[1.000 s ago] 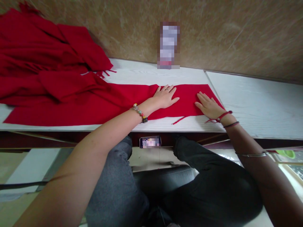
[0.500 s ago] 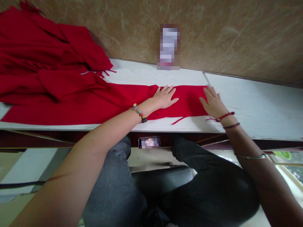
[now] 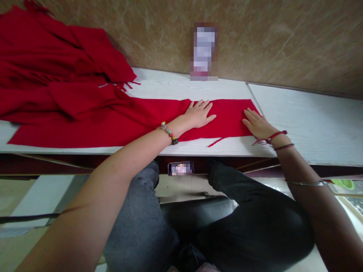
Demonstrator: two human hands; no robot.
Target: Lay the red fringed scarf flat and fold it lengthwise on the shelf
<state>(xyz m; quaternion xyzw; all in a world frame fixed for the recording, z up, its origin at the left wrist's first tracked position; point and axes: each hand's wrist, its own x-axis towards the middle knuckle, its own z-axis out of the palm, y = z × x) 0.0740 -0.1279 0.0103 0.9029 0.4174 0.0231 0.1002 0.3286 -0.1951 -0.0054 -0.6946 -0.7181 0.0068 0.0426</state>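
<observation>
A long red scarf (image 3: 119, 122) lies stretched along a white table (image 3: 300, 121). My left hand (image 3: 200, 114) rests flat on the scarf near its right part, fingers spread, a ring on one finger and a beaded bracelet on the wrist. My right hand (image 3: 256, 124) lies flat on the scarf's right end, fingers stretched out, with red and dark cords round the wrist. A loose red thread (image 3: 216, 142) hangs out from the scarf's near edge between the two hands.
A heap of more red fabric (image 3: 53, 71) with fringe covers the table's far left. A blurred upright object (image 3: 204, 51) stands against the brown wall. A phone (image 3: 181, 168) sits under the table's edge above my knees.
My right hand slid to the scarf's far right corner and has come back down flat on its end. My left hand has stayed pressed on the scarf.
</observation>
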